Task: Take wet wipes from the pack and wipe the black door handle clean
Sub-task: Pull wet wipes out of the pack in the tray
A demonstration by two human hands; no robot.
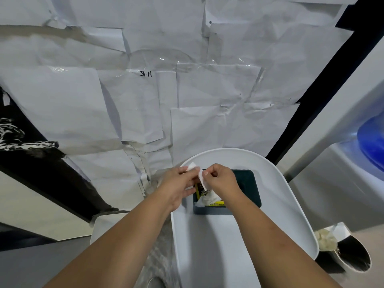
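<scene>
A white wet wipe (196,169) is stretched between my two hands above the pack. My left hand (178,183) pinches its left end and my right hand (220,179) pinches its right edge. Below them, the yellow-and-black wet wipes pack (207,197) lies in a dark teal box (247,183), with another white wipe sticking out of its opening. The box rests on a white oval tray (280,200). A black bar (324,80) runs diagonally up the right side; I cannot tell whether it is the door handle.
The wall ahead is covered with taped sheets of white paper (135,100). A black strip (52,173) crosses the lower left. A blue water bottle (372,142) sits at the right edge. A small bin (342,248) with crumpled wipes stands at the lower right.
</scene>
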